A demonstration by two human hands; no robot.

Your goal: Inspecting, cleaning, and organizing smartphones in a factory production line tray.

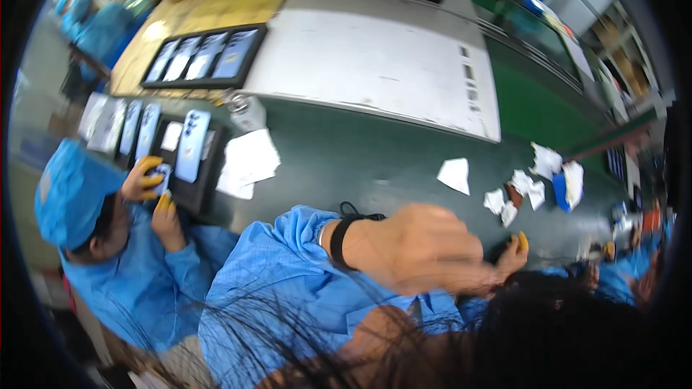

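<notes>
Left hand: the left hand (414, 248) fills the middle of the view, blurred, back toward the camera, with a black wrist strap (340, 239) and a blue sleeve (281, 274). Whether its fingers are spread or curled cannot be told, and nothing can be seen in it.
Right hand: the right hand (513, 253) shows only in part at 3 o'clock of the left hand, touching it, with a yellow fingertip cover (522, 241). Its grip cannot be told.
Nearest things: white paper scraps (513, 198), about six, lie on the dark green tabletop (360, 158) at 1 o'clock of the left hand, near but apart from it.
Long axis: the single scrap (455, 174) at 12 o'clock is a flat sheet with its long side running from 10 to 4 o'clock.
Blue item: one small blue piece (561, 191) lies among the scraps at 2 o'clock.
Co-worker: a person in a blue cap (68, 191) sits at 9 o'clock, both hands on a phone (193, 145) standing in a black tray (205, 173).
Phones: about five stand in a row there; one far tray (205, 56) holds four.
</notes>
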